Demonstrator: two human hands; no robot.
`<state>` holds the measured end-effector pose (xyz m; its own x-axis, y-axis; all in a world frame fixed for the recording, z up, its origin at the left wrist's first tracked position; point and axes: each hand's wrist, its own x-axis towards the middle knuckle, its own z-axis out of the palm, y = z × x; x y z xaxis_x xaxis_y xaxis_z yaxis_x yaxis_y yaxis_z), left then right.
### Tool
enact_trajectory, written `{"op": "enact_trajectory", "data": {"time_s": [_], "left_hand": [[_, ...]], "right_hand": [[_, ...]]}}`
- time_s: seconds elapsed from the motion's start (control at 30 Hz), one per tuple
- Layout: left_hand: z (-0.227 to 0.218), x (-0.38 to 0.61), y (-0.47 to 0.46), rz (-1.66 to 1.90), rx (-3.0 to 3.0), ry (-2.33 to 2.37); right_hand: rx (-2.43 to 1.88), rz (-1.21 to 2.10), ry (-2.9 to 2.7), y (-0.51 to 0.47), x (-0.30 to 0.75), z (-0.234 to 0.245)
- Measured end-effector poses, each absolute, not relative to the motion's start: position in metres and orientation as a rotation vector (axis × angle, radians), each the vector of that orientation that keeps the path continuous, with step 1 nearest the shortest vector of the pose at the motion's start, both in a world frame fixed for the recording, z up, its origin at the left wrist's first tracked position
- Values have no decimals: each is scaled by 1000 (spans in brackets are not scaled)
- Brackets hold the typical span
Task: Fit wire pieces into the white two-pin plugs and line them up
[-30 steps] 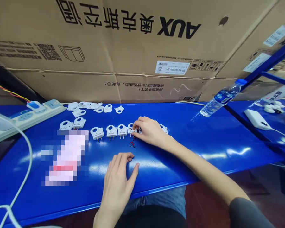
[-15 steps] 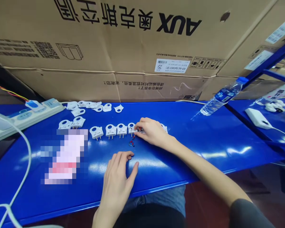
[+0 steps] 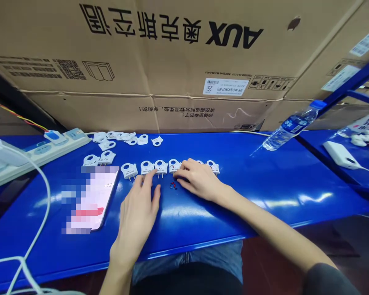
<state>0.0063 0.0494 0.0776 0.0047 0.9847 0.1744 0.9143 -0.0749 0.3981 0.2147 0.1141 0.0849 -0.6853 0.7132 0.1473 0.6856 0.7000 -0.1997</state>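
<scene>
A row of white two-pin plug halves (image 3: 160, 166) lies across the blue table (image 3: 264, 180). My left hand (image 3: 138, 209) is stretched forward with open fingers, its fingertips reaching the plugs near the row's left part. My right hand (image 3: 198, 178) rests curled on the row further right, fingers pressed on a plug there; what they hold is hidden. A small red and black part (image 3: 172, 185) lies on the table between the two hands. One more plug (image 3: 213, 166) shows just right of my right hand.
More white plug shells (image 3: 126, 138) lie at the back by the large cardboard boxes (image 3: 172, 61). A power strip (image 3: 39, 149) with cables sits at left, a blurred flat item (image 3: 90, 200) beside it, and a water bottle (image 3: 290, 125) lies at right.
My left hand has moved forward and left from the table's front edge up to the plug row. My right hand has stayed on the row, shifting slightly.
</scene>
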Motion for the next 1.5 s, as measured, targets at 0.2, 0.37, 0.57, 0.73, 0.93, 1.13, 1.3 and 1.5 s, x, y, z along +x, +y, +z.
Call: {"op": "enact_trajectory", "data": {"time_s": [0.2, 0.37, 0.57, 0.73, 0.93, 1.13, 1.3, 1.5], "left_hand": [[79, 11, 62, 490, 2234, 2079], [76, 13, 58, 542, 2212, 2073], [66, 12, 46, 687, 2125, 2020], [56, 11, 32, 855, 2039, 1976], [50, 10, 27, 933, 1972, 1933], [47, 7, 27, 962, 1964, 1886], [49, 8, 25, 1005, 1981, 1793], [50, 9, 24, 1070, 2053, 1710]], "right_hand": [[-1100, 167, -2705, 115, 213, 79], [-1071, 189, -2677, 113, 212, 78], [-1066, 347, -2531, 111, 214, 88], [-1075, 519, -2382, 110, 219, 92], [-1057, 747, -2231, 103, 215, 87], [-1044, 859, -2124, 92, 202, 79], [-1051, 932, -2080, 89, 198, 79], [-1150, 1046, -2011, 88, 196, 78]]}}
